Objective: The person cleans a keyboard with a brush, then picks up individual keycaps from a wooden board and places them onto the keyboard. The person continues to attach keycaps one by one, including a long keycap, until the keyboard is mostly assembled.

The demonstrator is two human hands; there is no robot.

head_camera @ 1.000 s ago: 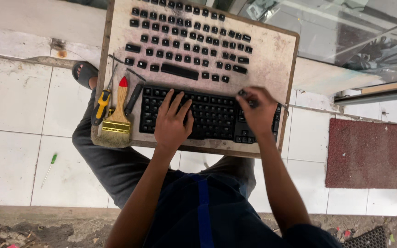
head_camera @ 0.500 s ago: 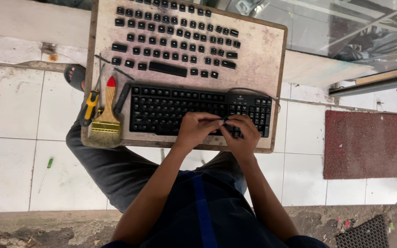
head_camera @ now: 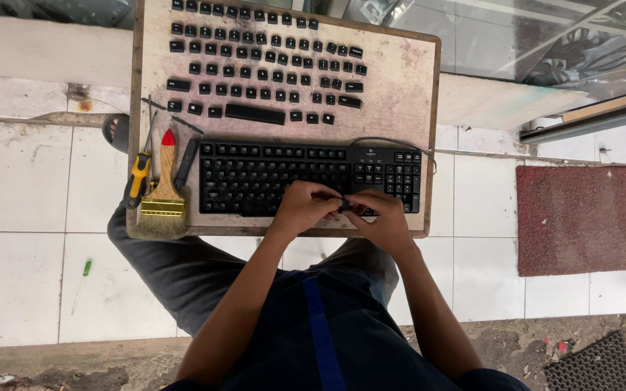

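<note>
Both grips pinch one small black keycap point(head_camera: 345, 206) between left hand point(head_camera: 306, 206) and right hand point(head_camera: 380, 217) over the keyboard point(head_camera: 269, 174), apparently mid-refit; seating it squarely would need care.

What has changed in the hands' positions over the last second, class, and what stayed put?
Both hands left the black keyboard: the left hand and right hand met at its near edge, pinching a small dark piece between them. The loose black keycaps, wooden-handled brush and yellow-handled screwdriver stayed.
</note>
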